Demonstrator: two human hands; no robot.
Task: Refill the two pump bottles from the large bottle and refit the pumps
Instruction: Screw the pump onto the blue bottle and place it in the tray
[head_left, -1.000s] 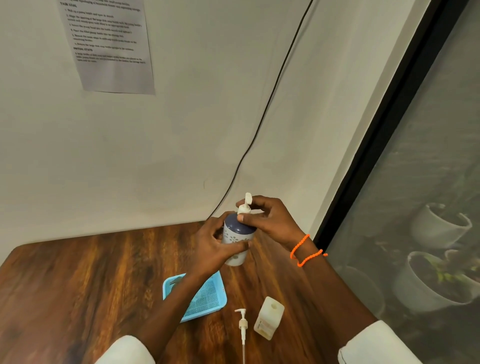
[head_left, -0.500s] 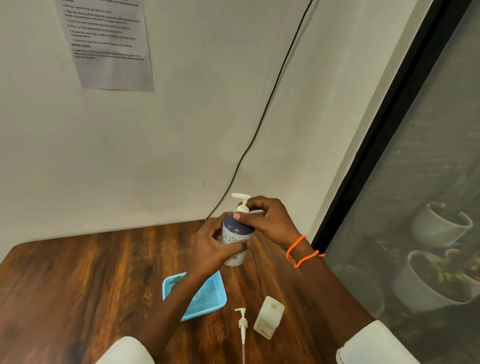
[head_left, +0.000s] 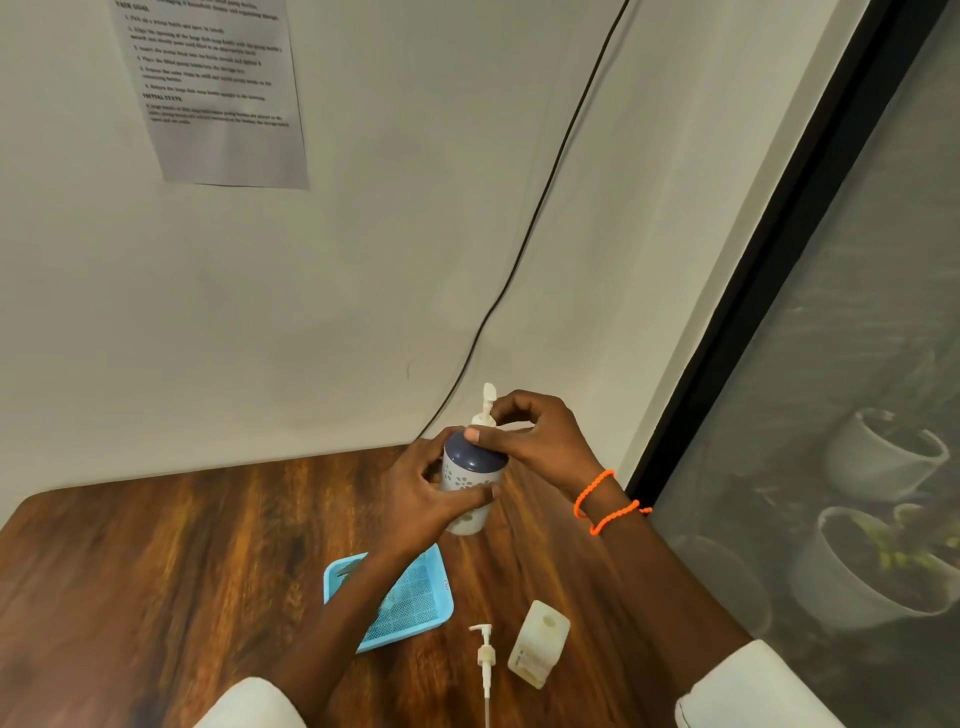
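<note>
Dark, glossy wood-grain worktop (head_left: 156, 597) fills the lower part of your view, butting against a plain off-white wall. Nearest you lie a loose white pump head with its long dip tube (head_left: 485, 662), flat on the wood, and just to its right a small square pale-yellow plastic bottle (head_left: 538, 644) with an open neck, standing apart from the pump. A little farther, to the left, sits a shallow light-blue mesh plastic tray (head_left: 415, 608), partly hidden by your left forearm.

Beyond the tray you hold up a rounded white pump bottle with a dark blue shoulder (head_left: 470, 475). Your left hand (head_left: 423, 493) wraps round its body, thumb across the front. Your right hand (head_left: 537, 441), with an orange beaded bracelet (head_left: 602, 501) on the wrist, pinches the white pump collar (head_left: 483, 423) at the neck; the nozzle sticks up above your fingers.

Behind, a thin black cable (head_left: 540, 208) runs up the wall, and a printed paper sheet (head_left: 218, 88) hangs at upper left. To the right, a black-framed glass pane (head_left: 779, 260) shows white plant pots (head_left: 878, 457) beyond.
</note>
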